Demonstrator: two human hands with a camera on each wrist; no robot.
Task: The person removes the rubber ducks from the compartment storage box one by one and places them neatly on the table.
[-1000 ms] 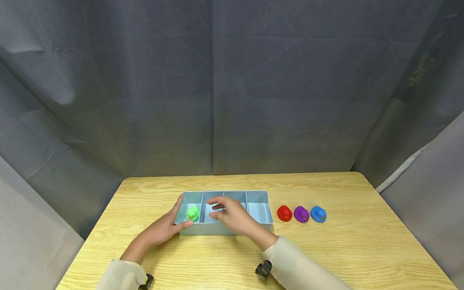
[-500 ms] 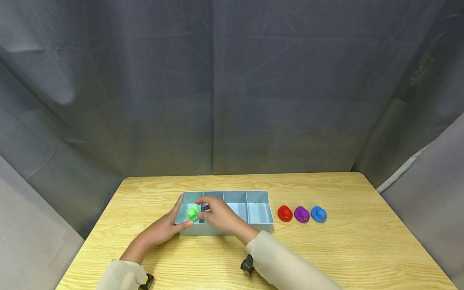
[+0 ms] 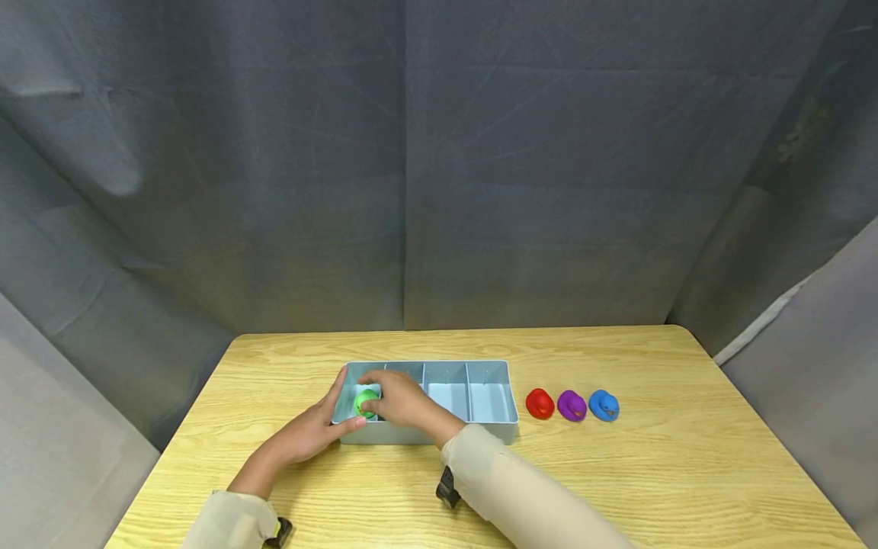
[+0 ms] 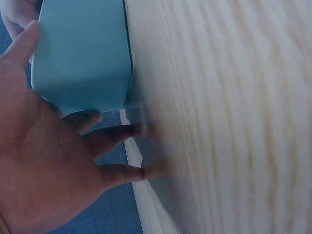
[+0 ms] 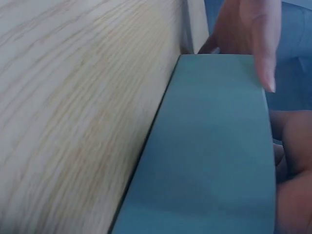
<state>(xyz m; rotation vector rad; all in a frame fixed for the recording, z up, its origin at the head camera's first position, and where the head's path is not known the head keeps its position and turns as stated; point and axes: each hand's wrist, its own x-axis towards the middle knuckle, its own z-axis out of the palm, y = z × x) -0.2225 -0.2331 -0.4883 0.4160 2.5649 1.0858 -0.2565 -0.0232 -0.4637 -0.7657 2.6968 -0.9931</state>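
Observation:
A green rubber duck (image 3: 366, 399) sits in the leftmost compartment of a long grey-blue divided box (image 3: 428, 433). My right hand (image 3: 400, 399) reaches over the box, its thumb in front of the duck and its index finger above and behind it. A firm grip on the duck does not show. My left hand (image 3: 312, 433) steadies the box's left end, thumb on the front rim and index finger near the back corner. In the left wrist view, the fingers of that left hand (image 4: 53, 151) are spread and mostly straight. The right wrist view shows the box's front wall (image 5: 209, 146), hiding the duck.
To the right of the box, a red duck (image 3: 539, 404), a purple duck (image 3: 571, 406) and a blue duck (image 3: 604, 406) stand in a row on the wooden table (image 3: 658, 473). Dark grey curtains (image 3: 439, 168) hang behind and beside the table.
My right hand has moved left over the box, from the second compartment to the green duck in the leftmost one. The left hand and the other ducks have stayed in place.

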